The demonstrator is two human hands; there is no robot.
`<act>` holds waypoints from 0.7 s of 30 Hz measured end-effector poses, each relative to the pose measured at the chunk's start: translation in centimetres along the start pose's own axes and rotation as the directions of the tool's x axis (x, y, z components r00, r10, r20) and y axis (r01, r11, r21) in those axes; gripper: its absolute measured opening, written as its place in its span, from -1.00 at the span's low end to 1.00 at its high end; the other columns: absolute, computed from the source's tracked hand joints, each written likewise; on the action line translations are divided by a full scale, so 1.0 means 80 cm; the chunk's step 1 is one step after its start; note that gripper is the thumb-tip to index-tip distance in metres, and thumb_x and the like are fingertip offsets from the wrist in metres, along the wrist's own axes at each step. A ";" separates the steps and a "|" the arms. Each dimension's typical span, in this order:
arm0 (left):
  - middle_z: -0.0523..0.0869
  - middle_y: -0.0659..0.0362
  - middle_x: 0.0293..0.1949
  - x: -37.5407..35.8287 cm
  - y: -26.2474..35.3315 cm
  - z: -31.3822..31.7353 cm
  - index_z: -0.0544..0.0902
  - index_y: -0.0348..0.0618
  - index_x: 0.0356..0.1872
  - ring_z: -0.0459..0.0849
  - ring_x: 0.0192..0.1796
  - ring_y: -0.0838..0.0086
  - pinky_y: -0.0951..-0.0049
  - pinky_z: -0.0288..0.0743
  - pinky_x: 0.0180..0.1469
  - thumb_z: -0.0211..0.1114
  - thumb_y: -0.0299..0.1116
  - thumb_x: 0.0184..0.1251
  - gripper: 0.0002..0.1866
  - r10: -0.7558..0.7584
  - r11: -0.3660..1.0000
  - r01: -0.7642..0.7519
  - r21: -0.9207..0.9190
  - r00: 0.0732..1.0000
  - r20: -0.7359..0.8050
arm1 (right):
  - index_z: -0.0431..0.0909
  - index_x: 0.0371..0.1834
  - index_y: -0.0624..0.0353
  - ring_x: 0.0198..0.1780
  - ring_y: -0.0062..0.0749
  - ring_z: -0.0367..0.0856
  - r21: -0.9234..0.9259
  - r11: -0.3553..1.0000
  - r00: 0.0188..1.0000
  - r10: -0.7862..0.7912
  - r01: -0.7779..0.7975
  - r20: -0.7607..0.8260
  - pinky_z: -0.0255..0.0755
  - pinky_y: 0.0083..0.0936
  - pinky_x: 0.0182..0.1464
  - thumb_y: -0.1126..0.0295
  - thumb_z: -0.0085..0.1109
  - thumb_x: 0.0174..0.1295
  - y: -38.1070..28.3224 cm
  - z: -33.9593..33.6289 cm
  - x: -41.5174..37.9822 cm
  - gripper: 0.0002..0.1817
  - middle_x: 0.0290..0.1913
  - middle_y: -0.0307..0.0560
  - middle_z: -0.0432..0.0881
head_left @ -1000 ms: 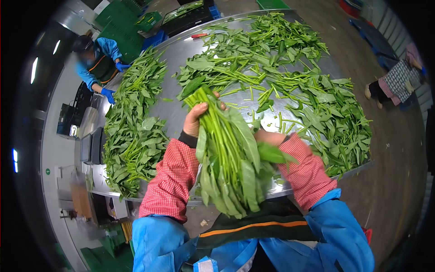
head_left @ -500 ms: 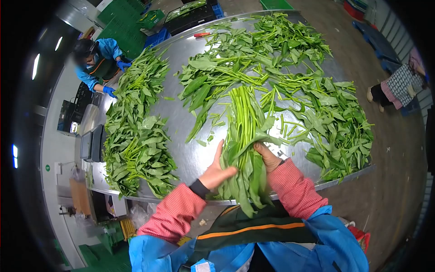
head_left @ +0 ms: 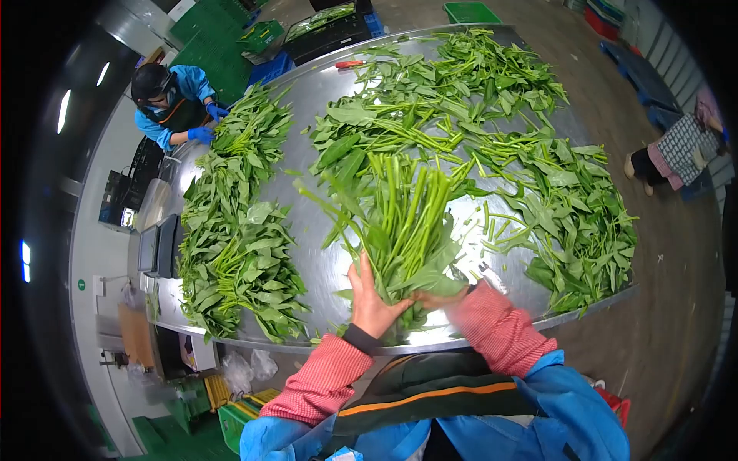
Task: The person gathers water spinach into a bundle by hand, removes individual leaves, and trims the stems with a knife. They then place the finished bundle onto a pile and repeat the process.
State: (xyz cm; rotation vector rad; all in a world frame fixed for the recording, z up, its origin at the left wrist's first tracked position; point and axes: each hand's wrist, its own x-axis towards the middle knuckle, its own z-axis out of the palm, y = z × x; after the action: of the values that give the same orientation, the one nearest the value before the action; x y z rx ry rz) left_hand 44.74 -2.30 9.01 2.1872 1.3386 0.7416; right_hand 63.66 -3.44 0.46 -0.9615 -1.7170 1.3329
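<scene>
A bunch of water spinach (head_left: 411, 215) stands tilted in front of me, cut stems upward and leaves down near the table's front edge. My left hand (head_left: 373, 303) grips its lower left side, thumb across the leaves. On the lower right, my right hand (head_left: 440, 300) closes on the leafy end, smeared by motion and partly covered by leaves. Loose stalks (head_left: 338, 207) stick out from the bunch's left side. Just beyond lies a spread of more stalks (head_left: 415, 127), and cut stem pieces (head_left: 500, 227) are scattered to the right.
A long pile of greens (head_left: 238, 238) runs along the left of the metal table (head_left: 319, 273). At its far end a co-worker (head_left: 169, 107) in blue gloves touches it. More greens (head_left: 580, 207) cover the right side. A red-handled tool (head_left: 350, 64) lies at the back. Another person (head_left: 676, 150) stands far right.
The bunch has tipped and fanned out, with some stalks swung left. My right hand has shifted down and inward under the leaves. The co-worker's hands have moved closer together on the pile.
</scene>
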 end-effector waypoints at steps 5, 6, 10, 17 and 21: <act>0.42 -0.10 -0.03 0.012 -0.034 -0.008 0.00 -0.20 0.46 0.47 0.06 0.04 0.24 0.41 0.11 0.48 -0.53 -0.13 0.08 0.011 0.999 -0.010 0.033 0.999 -0.036 | 0.51 0.04 0.19 0.03 -0.20 0.55 -0.219 0.972 0.974 0.129 -0.086 0.188 0.43 -0.29 0.08 -0.08 0.16 0.23 -0.041 0.007 0.002 -0.44 0.02 0.06 0.59; 0.44 -0.08 -0.07 0.025 -0.031 -0.023 0.02 -0.20 0.46 0.48 0.05 0.04 0.24 0.41 0.10 0.46 -0.54 -0.10 0.04 0.048 0.997 -0.043 0.068 0.997 -0.063 | 0.51 0.04 0.19 0.01 -0.21 0.56 -0.329 0.943 0.958 0.135 -0.046 0.253 0.44 -0.30 0.06 -0.09 0.17 0.21 -0.038 0.004 0.005 -0.43 -0.01 0.07 0.59; 0.45 -0.14 -0.11 0.037 -0.065 -0.061 0.07 -0.05 0.46 0.52 -0.17 -0.09 0.09 0.44 -0.03 0.30 -0.66 -0.02 -0.05 -0.108 0.893 -0.079 0.443 0.919 0.380 | 0.53 0.06 0.23 -0.09 -0.26 0.63 -0.131 0.961 0.924 0.272 -0.245 0.270 0.48 -0.37 -0.01 -0.10 0.20 0.17 -0.028 -0.002 -0.038 -0.39 -0.13 0.03 0.66; 0.50 -0.08 0.19 0.035 -0.094 -0.093 0.06 -0.15 0.46 0.49 0.23 0.16 0.33 0.31 0.30 0.35 -0.71 -0.20 0.05 -0.054 0.989 0.094 -0.111 0.946 0.319 | 0.56 -0.10 0.23 -0.45 -0.62 0.58 0.409 0.829 0.821 0.508 -0.382 -0.262 0.47 -0.65 -0.36 0.19 0.20 0.28 -0.033 -0.102 -0.049 -0.68 -0.43 -0.22 0.62; 0.51 0.05 0.19 0.030 -0.091 -0.102 -0.01 -0.26 0.47 0.49 0.22 0.38 0.43 0.29 0.29 0.31 -0.69 -0.16 0.04 -0.048 0.949 0.131 -0.288 0.959 0.279 | 0.34 0.17 0.25 -0.36 -0.54 0.54 0.262 0.922 0.766 0.382 -0.283 -0.517 0.43 -0.63 -0.28 0.10 0.27 0.22 -0.051 -0.095 -0.010 -0.41 -0.37 -0.20 0.54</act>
State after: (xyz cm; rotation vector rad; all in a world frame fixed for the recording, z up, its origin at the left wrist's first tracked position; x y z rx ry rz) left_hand 35.57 3.77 10.94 1.8898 1.0981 0.5506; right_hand 70.33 -1.72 5.71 -1.4387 -0.9922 1.2181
